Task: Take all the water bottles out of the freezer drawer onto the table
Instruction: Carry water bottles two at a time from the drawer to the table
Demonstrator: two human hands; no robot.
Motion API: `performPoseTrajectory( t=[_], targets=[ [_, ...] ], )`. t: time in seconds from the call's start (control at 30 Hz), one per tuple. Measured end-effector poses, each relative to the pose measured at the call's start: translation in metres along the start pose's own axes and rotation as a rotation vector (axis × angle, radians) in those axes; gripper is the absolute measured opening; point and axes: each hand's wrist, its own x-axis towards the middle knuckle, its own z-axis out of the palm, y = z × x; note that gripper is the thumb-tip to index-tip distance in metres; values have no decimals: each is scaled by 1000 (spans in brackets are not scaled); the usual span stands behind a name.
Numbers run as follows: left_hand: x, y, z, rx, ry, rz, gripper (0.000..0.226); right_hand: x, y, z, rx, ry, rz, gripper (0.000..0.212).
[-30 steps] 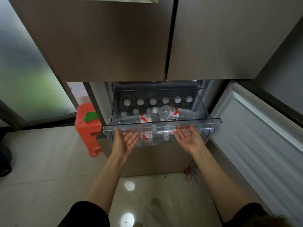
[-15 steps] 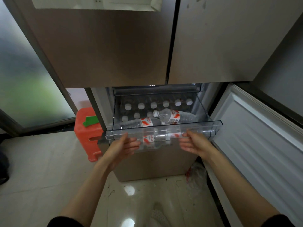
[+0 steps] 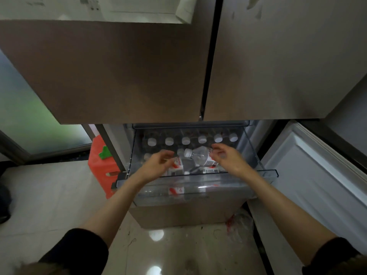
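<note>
Two bare hands are held over the open freezer drawer (image 3: 266,172), a clear plastic bin pulled out below the two closed upper doors (image 3: 123,72) of the fridge. The left hand (image 3: 156,165) is seen above the left part of the drawer with its fingers loosely curled; nothing is gripped in it. The right hand (image 3: 228,157) is held over the right part, fingers relaxed and slightly bent, just beside a lying bottle (image 3: 198,155) whose white cap is turned to the left; whether the bottle is touched cannot be told. A second lying bottle (image 3: 182,165) with a red and white label is seen under and between the hands. Along the back of the drawer a row of upright bottles (image 3: 185,140) is shown by six white caps. All bottles are found inside the drawer. The lower door (image 3: 317,175) is swung open at the right. An orange stool (image 3: 99,165) is placed on the tiled floor (image 3: 49,195) to the left of the fridge.
</note>
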Motion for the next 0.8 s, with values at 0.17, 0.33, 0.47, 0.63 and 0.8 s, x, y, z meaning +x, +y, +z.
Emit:
performPoseTrajectory(
  t=[0.17, 0.33, 0.47, 0.63, 0.8],
  targets=[
    [50, -18, 7, 421, -157, -51, 49, 42, 20, -4, -473, -208, -90, 57],
    [80, -25, 12, 528, -296, -95, 56, 72, 32, 4, -559, -315, -99, 62],
    [92, -31, 22, 624, -318, -94, 66, 93, 46, 13, -596, -351, -97, 62],
    [106, -31, 31, 789, -330, -148, 71, 99, 48, 16, -634, -363, -87, 70],
    [110, -38, 31, 868, -279, -114, 63, 97, 46, 14, -670, -305, -119, 67]
  ],
)
